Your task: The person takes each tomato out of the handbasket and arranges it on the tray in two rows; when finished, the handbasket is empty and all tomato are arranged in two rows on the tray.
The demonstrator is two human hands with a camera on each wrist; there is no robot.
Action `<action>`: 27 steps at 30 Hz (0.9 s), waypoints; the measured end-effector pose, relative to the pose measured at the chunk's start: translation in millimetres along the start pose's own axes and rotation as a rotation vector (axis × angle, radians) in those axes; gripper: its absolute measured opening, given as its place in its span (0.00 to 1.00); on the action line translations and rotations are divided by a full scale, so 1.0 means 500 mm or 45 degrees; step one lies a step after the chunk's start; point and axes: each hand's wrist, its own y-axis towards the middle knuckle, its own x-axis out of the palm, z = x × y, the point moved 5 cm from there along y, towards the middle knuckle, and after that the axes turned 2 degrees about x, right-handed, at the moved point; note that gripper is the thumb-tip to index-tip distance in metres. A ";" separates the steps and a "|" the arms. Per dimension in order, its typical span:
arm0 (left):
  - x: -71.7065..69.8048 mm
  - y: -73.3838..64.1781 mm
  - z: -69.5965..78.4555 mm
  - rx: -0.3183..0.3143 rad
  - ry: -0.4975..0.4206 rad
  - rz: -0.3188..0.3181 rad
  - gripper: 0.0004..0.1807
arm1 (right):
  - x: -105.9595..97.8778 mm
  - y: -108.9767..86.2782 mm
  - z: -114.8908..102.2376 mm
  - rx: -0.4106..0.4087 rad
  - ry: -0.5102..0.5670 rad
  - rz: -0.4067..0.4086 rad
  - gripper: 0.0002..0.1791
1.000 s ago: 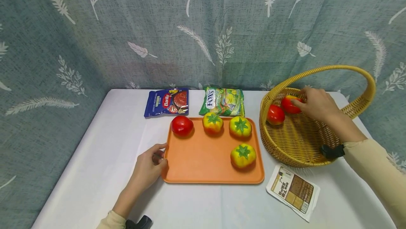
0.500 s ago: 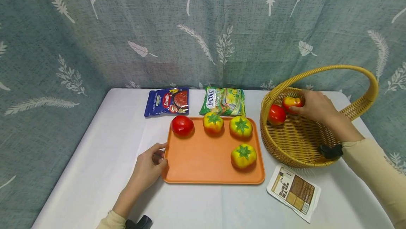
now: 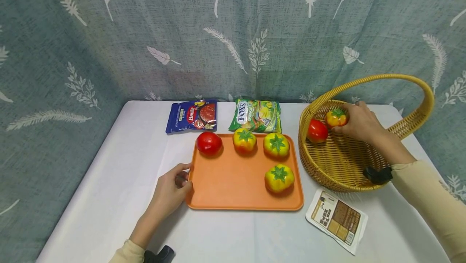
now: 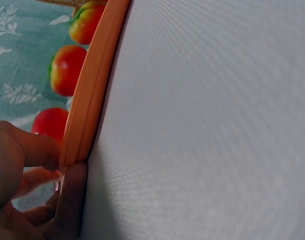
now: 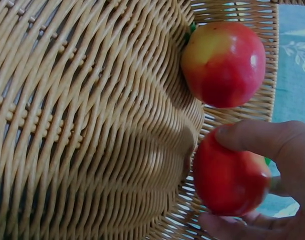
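Inside a wicker basket [image 3: 338, 162], my right hand [image 3: 362, 123] grips a red-and-yellow tomato [image 3: 336, 117] between thumb and fingers. Its green star-shaped top faces up in the head view. A second tomato [image 5: 225, 64], mostly red, lies beside it in the basket. My left hand [image 3: 171, 188] pinches the left rim of an orange tray [image 3: 229, 182]; in the left wrist view, the fingers [image 4: 41, 150] meet the tray rim. On that tray sit a red tomato [image 3: 209, 143] at the back left and several yellow ones, including one at the right front [image 3: 279, 178].
Behind the tray lie a blue Barilla pouch [image 3: 193, 116] and a green Fox's candy bag [image 3: 256, 115]. A white-and-brown packet [image 3: 337, 220] lies before the basket. The basket handle [image 3: 382, 77] arches above my right forearm. A patterned curtain [image 3: 233, 40] hangs behind the table.
The tomato in my right hand has turned, so its green top now shows instead of its red side. My right hand has shifted slightly to the left. My left hand stays put.
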 end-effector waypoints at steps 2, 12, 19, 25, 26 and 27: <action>0.000 0.000 0.000 0.002 -0.001 0.000 0.26 | -0.003 -0.003 0.000 0.008 0.004 0.004 0.45; -0.001 0.001 0.001 0.010 -0.003 0.000 0.26 | -0.033 -0.020 -0.025 -0.089 0.010 0.107 0.41; -0.001 0.001 0.003 0.019 0.002 -0.005 0.26 | -0.046 -0.046 -0.034 -0.082 -0.001 0.137 0.41; -0.001 0.000 0.002 0.028 -0.003 0.012 0.26 | -0.059 -0.076 -0.048 -0.083 0.016 0.187 0.42; -0.001 0.000 0.002 0.029 -0.003 0.011 0.26 | -0.062 -0.081 -0.051 -0.088 0.021 0.191 0.42; -0.001 0.000 0.002 0.029 -0.003 0.010 0.26 | -0.064 -0.086 -0.054 -0.089 0.025 0.189 0.42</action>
